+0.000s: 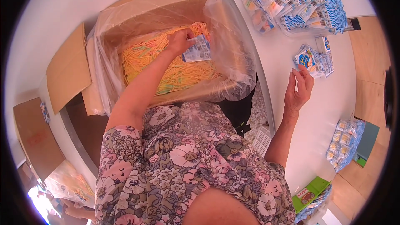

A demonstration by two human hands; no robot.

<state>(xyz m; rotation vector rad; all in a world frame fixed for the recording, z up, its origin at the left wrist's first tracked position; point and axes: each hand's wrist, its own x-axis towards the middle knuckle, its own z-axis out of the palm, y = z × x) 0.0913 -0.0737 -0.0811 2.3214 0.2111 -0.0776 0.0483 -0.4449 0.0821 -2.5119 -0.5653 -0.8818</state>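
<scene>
One box (156, 16) of yellow-orange sticks (183, 74), left fingers (187, 34) in a pinch on a packet (201, 51), right fingers (308, 78) apart.

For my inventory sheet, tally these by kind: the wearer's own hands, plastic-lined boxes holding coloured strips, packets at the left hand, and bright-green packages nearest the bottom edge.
Own hands: 2, left hand and right hand
Plastic-lined cardboard box with coloured strips: 1
Blue-and-clear packet: 1
Bright-green package: 1
Total: 5
</scene>
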